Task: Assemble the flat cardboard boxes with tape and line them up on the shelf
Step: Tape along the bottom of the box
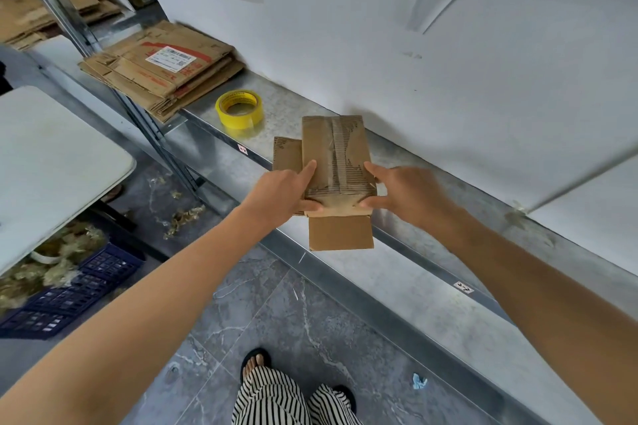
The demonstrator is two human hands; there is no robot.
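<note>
At the front edge of the metal shelf (pixel 411 262), waist height, one bay of a steel rack:

Item 1. Small box (pixel 336 152), brown corrugated, lying on the shelf with its near end over the lip. Top face scuffed, with old clear tape down its middle. One flap hangs loose toward the person and another juts out to the left, neither sealed.

Item 2. Left hand (pixel 286 190), pinching the box's near left corner, forefinger laid along the side and thumb on the end face.

Item 3. Right hand (pixel 404 193), mirroring it on the near right corner, thumb and fingers pressed to the card.

Item 4. Tape roll (pixel 239 109), yellow, flat on the shelf, left of the box and apart from it, in nobody's grasp.

Item 5. Stack of flat cartons (pixel 162 69), farther left on the same shelf, one bearing a white label. None folded up.

Progress, as judged: early. One box is half formed and unsealed, no finished boxes stand in a row on the visible shelf, and the whole stack waits.

Surroundings: white wall panel (pixel 379 28) behind the shelf. More flattened card (pixel 31 17) sits in the next bay. Left of the rack stands a pale table (pixel 51 162), with a blue crate (pixel 86 286) of straw-coloured scraps beneath it. Grey veined floor tiles (pixel 276 304) carry scattered litter and a blue scrap (pixel 419 381).
</note>
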